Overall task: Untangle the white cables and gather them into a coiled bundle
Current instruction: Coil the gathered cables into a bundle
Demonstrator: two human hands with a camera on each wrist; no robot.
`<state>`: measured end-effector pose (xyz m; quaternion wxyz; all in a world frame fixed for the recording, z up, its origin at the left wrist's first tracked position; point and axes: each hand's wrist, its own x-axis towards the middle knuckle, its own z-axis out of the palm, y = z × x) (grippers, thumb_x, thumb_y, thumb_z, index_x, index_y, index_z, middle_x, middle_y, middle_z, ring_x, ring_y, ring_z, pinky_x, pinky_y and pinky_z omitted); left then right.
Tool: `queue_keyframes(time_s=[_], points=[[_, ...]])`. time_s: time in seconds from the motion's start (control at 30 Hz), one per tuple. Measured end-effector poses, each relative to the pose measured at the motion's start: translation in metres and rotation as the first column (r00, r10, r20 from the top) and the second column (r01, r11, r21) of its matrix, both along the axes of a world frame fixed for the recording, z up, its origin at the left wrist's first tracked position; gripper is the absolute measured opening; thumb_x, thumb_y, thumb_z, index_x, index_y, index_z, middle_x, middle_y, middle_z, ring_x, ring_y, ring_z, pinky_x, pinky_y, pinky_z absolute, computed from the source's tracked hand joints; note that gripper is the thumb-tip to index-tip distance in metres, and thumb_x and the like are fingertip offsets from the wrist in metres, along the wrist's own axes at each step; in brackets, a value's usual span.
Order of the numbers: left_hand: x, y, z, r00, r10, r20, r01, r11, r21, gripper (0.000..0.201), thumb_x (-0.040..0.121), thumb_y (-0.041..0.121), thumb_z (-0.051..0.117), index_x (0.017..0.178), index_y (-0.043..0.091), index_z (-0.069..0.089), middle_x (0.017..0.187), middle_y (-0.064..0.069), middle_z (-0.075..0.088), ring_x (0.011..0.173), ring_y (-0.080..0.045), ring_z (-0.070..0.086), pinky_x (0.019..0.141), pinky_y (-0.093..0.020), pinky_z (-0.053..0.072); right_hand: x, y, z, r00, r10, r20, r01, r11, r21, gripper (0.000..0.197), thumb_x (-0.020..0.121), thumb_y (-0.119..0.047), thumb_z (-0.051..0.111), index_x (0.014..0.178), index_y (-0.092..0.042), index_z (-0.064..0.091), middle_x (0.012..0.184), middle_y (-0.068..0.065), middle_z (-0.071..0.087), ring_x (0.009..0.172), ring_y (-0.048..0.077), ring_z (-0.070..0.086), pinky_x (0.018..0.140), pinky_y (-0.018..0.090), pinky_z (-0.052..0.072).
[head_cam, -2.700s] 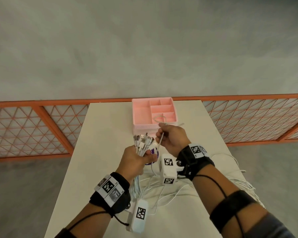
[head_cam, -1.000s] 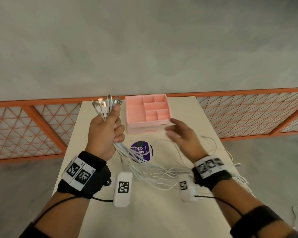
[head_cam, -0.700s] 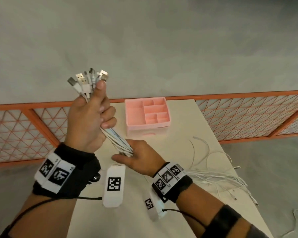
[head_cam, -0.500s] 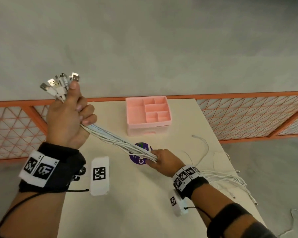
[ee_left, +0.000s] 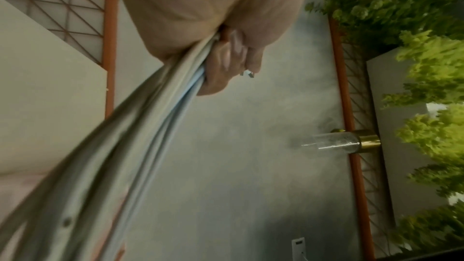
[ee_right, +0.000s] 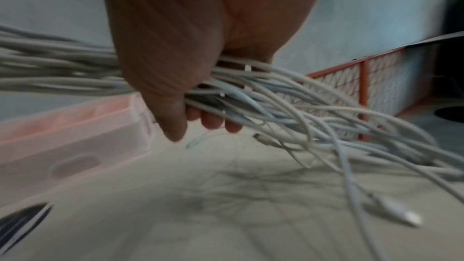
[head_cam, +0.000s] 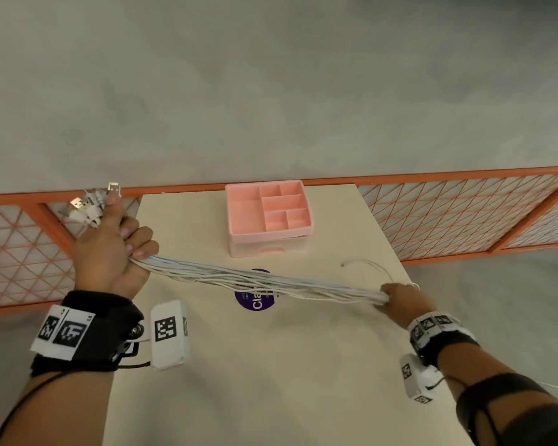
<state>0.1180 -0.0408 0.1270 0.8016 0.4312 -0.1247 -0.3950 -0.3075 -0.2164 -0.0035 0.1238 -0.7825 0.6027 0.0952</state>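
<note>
A person's left hand (head_cam: 105,249) is raised at the table's left edge, fist wrapped around one end of a bunch of thin white cables (head_cam: 264,281), with the silver USB plugs (head_cam: 92,204) sticking out above the thumb. The cables stretch in a near-straight band above the cream tabletop (head_cam: 271,365) to the right hand (head_cam: 400,297), whose fingers curl around them near the right edge. Beyond that fist, loose ends (ee_right: 326,126) trail in a tangle. A pink plastic compartment tray (head_cam: 268,214) sits farther back, a round purple sticker (head_cam: 255,300) beneath the cables.

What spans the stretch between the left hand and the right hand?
In the head view, the white cables, pulled into one strand from the left hand to the right hand, above the purple sticker.
</note>
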Motion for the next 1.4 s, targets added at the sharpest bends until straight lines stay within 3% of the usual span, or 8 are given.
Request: queue_keyframes(time_s=[0.17, 0.33, 0.47, 0.63, 0.87, 1.03, 1.2, 1.4], points=[[-0.006, -0.002, -0.040, 0.997, -0.003, -0.071, 0.010, 0.995, 0.103, 0.034, 0.098, 0.043, 0.056, 0.069, 0.027, 0.050, 0.057, 0.009, 0.026, 0.041, -0.004, 0.022, 0.036, -0.018, 0.020, -0.020, -0.016, 0.024, 0.950, -0.134, 0.282, 0.209, 0.945, -0.253, 0.007, 0.090, -0.011, 0.065, 0.087, -0.005, 0.064, 0.068, 0.007, 0.058, 0.063, 0.025, 0.051, 0.060, 0.028, 0.036], [-0.026, -0.004, -0.071, 0.997, 0.000, -0.077, 0.017, 0.977, 0.211, 0.037, 0.098, 0.043, 0.057, 0.065, 0.026, 0.050, 0.057, 0.007, 0.028, 0.040, -0.005, 0.024, 0.035, -0.017, 0.021, -0.027, 0.000, -0.013, 0.976, -0.096, -0.195, 0.104, 0.994, 0.033, 0.018, 0.086, -0.038, 0.069, 0.095, -0.029, 0.057, 0.102, -0.006, 0.064, 0.090, 0.016, 0.058, 0.086, 0.029, 0.047], [-0.048, -0.008, -0.077, 0.993, -0.005, -0.117, 0.032, 0.971, 0.236, 0.038, 0.098, 0.042, 0.057, 0.066, 0.024, 0.050, 0.056, 0.006, 0.029, 0.038, -0.005, 0.024, 0.035, -0.017, 0.021, -0.005, 0.011, -0.028, 0.964, 0.036, -0.265, 0.069, 0.924, 0.377, 0.080, 0.067, -0.046, 0.084, 0.134, -0.024, 0.045, 0.137, 0.002, 0.051, 0.124, 0.022, 0.052, 0.103, 0.033, 0.043], [-0.067, -0.015, -0.075, 0.993, 0.003, -0.120, 0.026, 0.971, 0.238, 0.038, 0.098, 0.042, 0.058, 0.067, 0.022, 0.048, 0.059, 0.005, 0.026, 0.040, -0.005, 0.023, 0.036, -0.018, 0.020, 0.089, 0.029, 0.023, 0.950, 0.189, 0.248, -0.247, 0.942, 0.226, 0.101, 0.072, -0.059, 0.077, 0.153, -0.026, 0.025, 0.157, -0.001, 0.026, 0.145, 0.020, 0.025, 0.118, 0.040, 0.028], [-0.085, -0.021, -0.057, 0.993, -0.069, -0.093, 0.086, 0.977, 0.193, 0.042, 0.097, 0.044, 0.058, 0.070, 0.020, 0.039, 0.058, 0.003, 0.026, 0.043, -0.010, 0.026, 0.038, -0.022, 0.029, 0.214, 0.091, 0.065, 0.534, 0.066, 0.843, -0.583, 0.751, 0.310, 0.063, 0.074, -0.054, 0.077, 0.129, -0.036, 0.051, 0.106, 0.004, 0.068, 0.099, 0.017, 0.064, 0.103, 0.043, 0.049], [-0.074, -0.020, -0.055, 0.991, -0.026, -0.130, 0.051, 0.981, 0.189, 0.038, 0.097, 0.042, 0.059, 0.071, 0.018, 0.046, 0.058, 0.003, 0.033, 0.047, -0.012, 0.038, 0.047, -0.027, 0.044, 0.227, 0.107, 0.047, 0.536, 0.074, 0.841, -0.581, 0.755, 0.304, 0.027, 0.091, -0.043, 0.064, 0.089, -0.017, 0.057, 0.062, -0.004, 0.057, 0.054, 0.014, 0.053, 0.062, 0.033, 0.046], [-0.063, -0.009, -0.076, 0.994, -0.069, -0.086, 0.087, 0.969, 0.229, 0.018, 0.095, 0.031, 0.062, 0.092, 0.013, 0.062, 0.069, -0.003, 0.056, 0.067, -0.018, 0.062, 0.076, -0.037, 0.056, 0.227, 0.110, 0.034, 0.624, 0.342, 0.703, -0.555, 0.827, 0.091, 0.031, 0.097, -0.043, 0.054, 0.077, -0.019, 0.050, 0.062, -0.008, 0.046, 0.055, 0.007, 0.043, 0.056, 0.028, 0.035], [-0.045, 0.012, -0.083, 0.874, -0.476, 0.099, 0.391, 0.810, 0.438, 0.059, 0.081, 0.053, 0.064, 0.113, 0.002, 0.067, 0.106, -0.016, 0.075, 0.094, -0.027, 0.072, 0.097, -0.046, 0.052, 0.214, 0.079, 0.053, 0.661, 0.234, 0.713, -0.470, 0.869, 0.151, 0.033, 0.098, -0.042, 0.054, 0.076, -0.018, 0.058, 0.067, 0.004, 0.061, 0.057, 0.012, 0.051, 0.060, 0.031, 0.043]])
